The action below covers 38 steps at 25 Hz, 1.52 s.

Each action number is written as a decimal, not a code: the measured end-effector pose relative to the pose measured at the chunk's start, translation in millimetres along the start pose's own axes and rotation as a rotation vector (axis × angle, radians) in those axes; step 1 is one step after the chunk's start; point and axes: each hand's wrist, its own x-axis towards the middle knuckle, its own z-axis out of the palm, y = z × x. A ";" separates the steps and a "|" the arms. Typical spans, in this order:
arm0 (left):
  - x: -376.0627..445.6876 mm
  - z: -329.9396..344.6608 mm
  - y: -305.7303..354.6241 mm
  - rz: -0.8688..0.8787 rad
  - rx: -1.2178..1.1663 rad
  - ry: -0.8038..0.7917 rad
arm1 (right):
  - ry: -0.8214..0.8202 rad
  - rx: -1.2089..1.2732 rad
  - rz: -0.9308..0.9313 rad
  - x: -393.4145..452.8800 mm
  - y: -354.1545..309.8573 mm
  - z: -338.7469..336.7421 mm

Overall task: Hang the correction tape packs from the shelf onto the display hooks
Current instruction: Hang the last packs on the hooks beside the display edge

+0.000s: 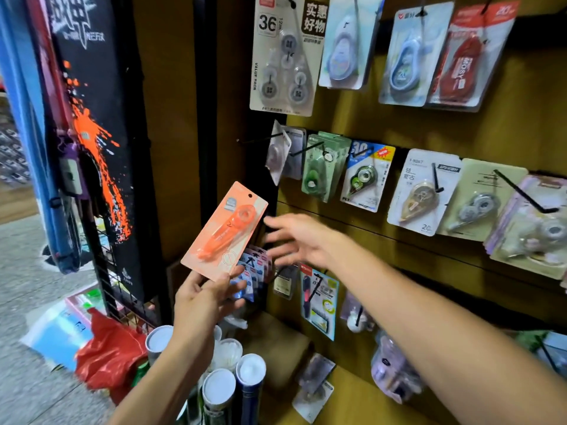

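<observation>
My left hand (202, 302) grips the bottom edge of an orange correction tape pack (225, 230), held tilted in front of the display's dark left post. My right hand (299, 237) is spread with nothing in it, just right of the pack and slightly blurred. A bare black hook (260, 138) sticks out at the upper left of the middle row. Beside it, other hooks carry a green pack (322, 167) and a blue-and-white pack (366, 179). A bunch of small blue and pink packs (256, 271) hangs just behind my left fingers. Loose packs (316, 384) lie on the yellow shelf below.
The brown display board (383, 130) holds rows of hanging packs, including a large white 36 pack (285, 56) at the top. White-capped tubes (236, 381) stand below my left arm. A red plastic bag (110, 357) and books lie on the floor at left, beside a black wire rack.
</observation>
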 end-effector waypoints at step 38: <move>-173.0 243.1 -124.6 0.579 1.363 -0.729 | 1.022 -0.057 -0.515 -380.0 181.6 -246.8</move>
